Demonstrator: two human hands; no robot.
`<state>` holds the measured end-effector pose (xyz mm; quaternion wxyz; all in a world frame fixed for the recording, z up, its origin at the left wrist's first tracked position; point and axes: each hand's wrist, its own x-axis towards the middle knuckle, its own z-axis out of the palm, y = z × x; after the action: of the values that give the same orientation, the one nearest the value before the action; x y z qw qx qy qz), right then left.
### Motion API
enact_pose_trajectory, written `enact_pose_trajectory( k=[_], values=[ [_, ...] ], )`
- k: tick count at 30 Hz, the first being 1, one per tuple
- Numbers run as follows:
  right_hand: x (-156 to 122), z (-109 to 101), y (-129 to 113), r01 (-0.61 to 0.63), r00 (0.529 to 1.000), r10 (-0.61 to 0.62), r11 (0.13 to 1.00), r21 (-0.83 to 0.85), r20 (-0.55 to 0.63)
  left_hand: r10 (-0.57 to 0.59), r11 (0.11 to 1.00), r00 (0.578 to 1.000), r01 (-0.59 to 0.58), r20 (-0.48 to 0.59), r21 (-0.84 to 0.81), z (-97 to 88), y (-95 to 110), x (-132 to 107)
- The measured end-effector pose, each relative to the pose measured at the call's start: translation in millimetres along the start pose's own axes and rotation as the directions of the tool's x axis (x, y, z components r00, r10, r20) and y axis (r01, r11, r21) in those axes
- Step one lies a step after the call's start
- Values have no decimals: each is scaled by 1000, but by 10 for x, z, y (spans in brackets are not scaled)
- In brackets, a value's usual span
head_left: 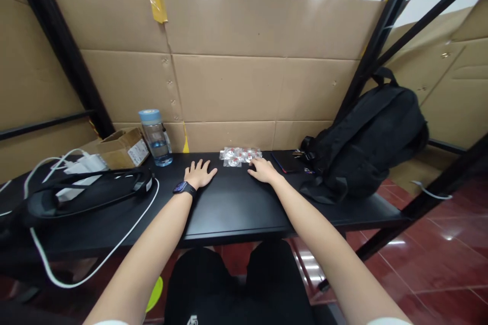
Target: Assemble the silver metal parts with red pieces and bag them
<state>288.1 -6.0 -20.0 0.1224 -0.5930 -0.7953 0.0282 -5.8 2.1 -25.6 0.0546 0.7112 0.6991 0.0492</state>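
My left hand [198, 173] lies flat on the black table [229, 203] with its fingers spread and nothing in it. A dark smartwatch [184, 188] is on that wrist. Several small clear plastic packets [233, 156] with reddish bits inside lie bunched near the back edge, between the two hands. My right hand [262, 170] rests palm down at the right side of the packets, fingers stretched out and thumb apart. Its fingertips are at the nearest packet; whether they touch it I cannot tell.
A water bottle [156, 139], a cardboard box [124, 148], white adapters [86, 165], a black strap-like headset [91, 190] and a white cable [125, 238] are on the left. A dark flat phone-like object [285, 161], keys [298, 153] and a black backpack [366, 137] sit right. Cardboard walls [229, 86] surround the table.
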Motion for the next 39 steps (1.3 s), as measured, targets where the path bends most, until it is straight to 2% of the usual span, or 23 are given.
enact_pose_trajectory(
  k=[3, 8, 14, 18, 26, 33, 39],
  values=[
    [-20, 34, 54, -111, 993, 111, 994, -13, 25, 16, 1000, 1000, -16, -3, 11, 0, -61, 24],
    [-9, 137, 8, -156, 988, 156, 986, -56, -15, 13, 1000, 1000, -13, -12, 16, 15, -49, 5],
    [-12, 165, -19, -230, 973, 229, 973, -27, -18, 6, 1000, 999, -6, -51, 3, 6, -11, -58],
    [-17, 166, -42, -314, 948, 315, 949, -23, 39, 12, 1000, 999, -12, -52, 6, 4, -14, -43],
    [-96, 152, -94, -340, 932, 335, 941, 10, 140, -7, 1000, 1000, 7, -28, 0, 19, -23, -12],
    [-123, 135, -124, -369, 921, 364, 929, 12, 141, -79, 997, 996, 79, -28, -12, 41, 58, -122],
    [-192, 148, -297, -447, 888, 440, 894, 27, 134, -102, 995, 994, 101, -39, -13, 61, 89, -89]
  ],
)
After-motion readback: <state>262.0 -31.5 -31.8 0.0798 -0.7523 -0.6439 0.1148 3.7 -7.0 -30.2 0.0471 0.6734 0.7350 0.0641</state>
